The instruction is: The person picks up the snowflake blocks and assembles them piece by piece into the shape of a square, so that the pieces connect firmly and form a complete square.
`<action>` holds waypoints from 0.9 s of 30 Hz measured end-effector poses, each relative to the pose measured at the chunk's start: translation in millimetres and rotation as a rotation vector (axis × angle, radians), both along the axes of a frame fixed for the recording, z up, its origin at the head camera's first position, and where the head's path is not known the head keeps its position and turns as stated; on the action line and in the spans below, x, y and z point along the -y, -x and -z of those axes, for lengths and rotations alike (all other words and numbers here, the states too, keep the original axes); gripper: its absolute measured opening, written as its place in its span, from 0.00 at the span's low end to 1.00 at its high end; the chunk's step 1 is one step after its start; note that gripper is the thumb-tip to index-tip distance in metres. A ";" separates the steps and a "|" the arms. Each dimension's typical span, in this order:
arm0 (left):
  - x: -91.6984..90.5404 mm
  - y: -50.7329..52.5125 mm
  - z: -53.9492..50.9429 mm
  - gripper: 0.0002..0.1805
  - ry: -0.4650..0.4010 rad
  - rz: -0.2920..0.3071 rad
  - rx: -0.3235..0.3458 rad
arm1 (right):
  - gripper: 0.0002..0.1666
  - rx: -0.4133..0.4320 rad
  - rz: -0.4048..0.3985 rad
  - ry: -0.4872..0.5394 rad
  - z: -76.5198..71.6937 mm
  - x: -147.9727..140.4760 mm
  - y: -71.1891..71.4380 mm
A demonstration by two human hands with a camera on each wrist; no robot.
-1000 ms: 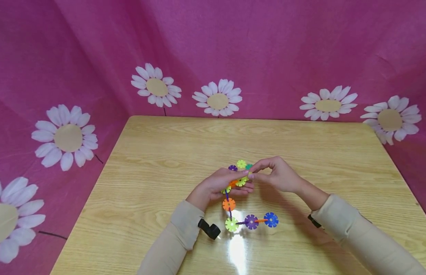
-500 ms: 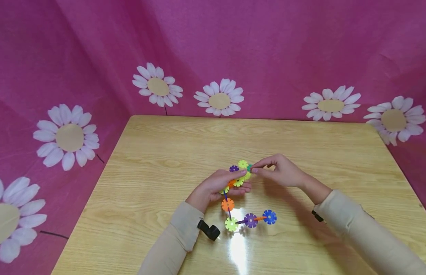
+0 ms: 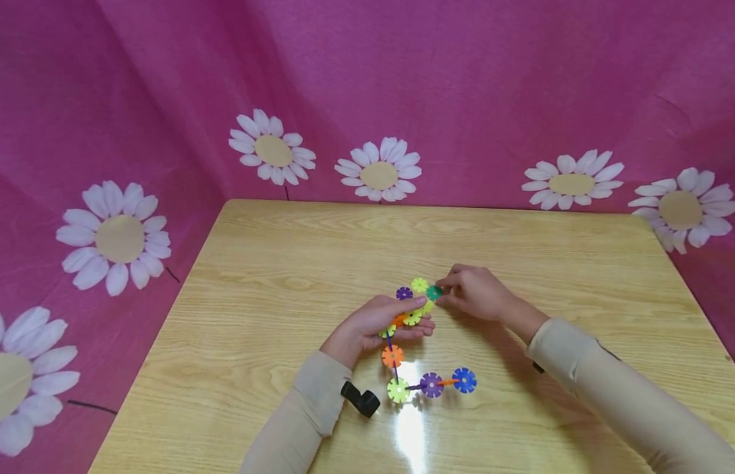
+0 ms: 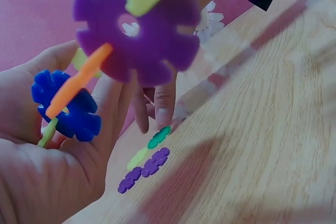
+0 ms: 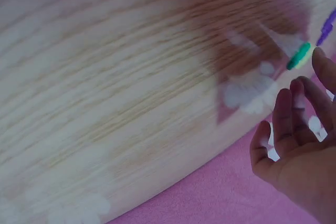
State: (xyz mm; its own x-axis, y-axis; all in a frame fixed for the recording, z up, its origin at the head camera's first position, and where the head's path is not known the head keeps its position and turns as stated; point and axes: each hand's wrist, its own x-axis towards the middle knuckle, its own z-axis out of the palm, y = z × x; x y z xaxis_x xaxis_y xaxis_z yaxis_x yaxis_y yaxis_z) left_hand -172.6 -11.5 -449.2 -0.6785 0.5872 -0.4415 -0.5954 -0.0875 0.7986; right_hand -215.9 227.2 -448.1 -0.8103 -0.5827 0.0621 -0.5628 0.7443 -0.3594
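In the head view my left hand (image 3: 376, 322) holds a chain of joined notched plastic discs (image 3: 393, 356). The chain hangs down past the palm and turns right, ending in a purple disc (image 3: 431, 385) and a blue disc (image 3: 464, 380). Close up in the left wrist view are the chain's purple disc (image 4: 163, 48) and blue disc (image 4: 79, 116). My right hand (image 3: 480, 293) has its fingertips at the edge of a loose green disc (image 3: 434, 293) flat on the table. In the right wrist view its fingers are bent beside that green disc (image 5: 299, 56), without a plain grip.
Beside the green disc lie a loose yellow disc (image 3: 419, 284) and a purple disc (image 3: 404, 293). A second purple disc (image 4: 129, 179) shows in the left wrist view. The wooden table (image 3: 284, 263) meets a pink flowered cloth (image 3: 462, 85) at its back.
My right hand has left the yellow disc by my left thumb and shifted slightly right, to the green disc. The left hand keeps its hold on the chain, nearly still.
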 end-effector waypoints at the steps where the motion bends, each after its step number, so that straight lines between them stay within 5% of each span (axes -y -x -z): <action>1: 0.3 0.0 -0.2 0.31 0.001 0.001 0.005 | 0.21 -0.005 0.003 -0.015 0.6 1.2 0.4; 11: 0.0 -0.3 -0.6 0.30 0.003 -0.001 0.014 | 0.23 -0.019 0.030 -0.126 5.2 7.0 2.1; 27: -2.4 -0.3 -0.1 0.30 0.003 -0.003 0.038 | 0.17 -0.023 0.084 -0.039 5.3 9.0 0.7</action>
State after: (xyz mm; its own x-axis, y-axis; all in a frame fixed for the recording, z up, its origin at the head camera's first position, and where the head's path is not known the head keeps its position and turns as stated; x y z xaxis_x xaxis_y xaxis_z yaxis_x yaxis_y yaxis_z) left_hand -172.3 -9.1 -449.1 -0.6630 0.5837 -0.4687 -0.6250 -0.0870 0.7758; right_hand -216.5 218.2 -453.3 -0.8552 -0.5149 0.0600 -0.5055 0.8027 -0.3165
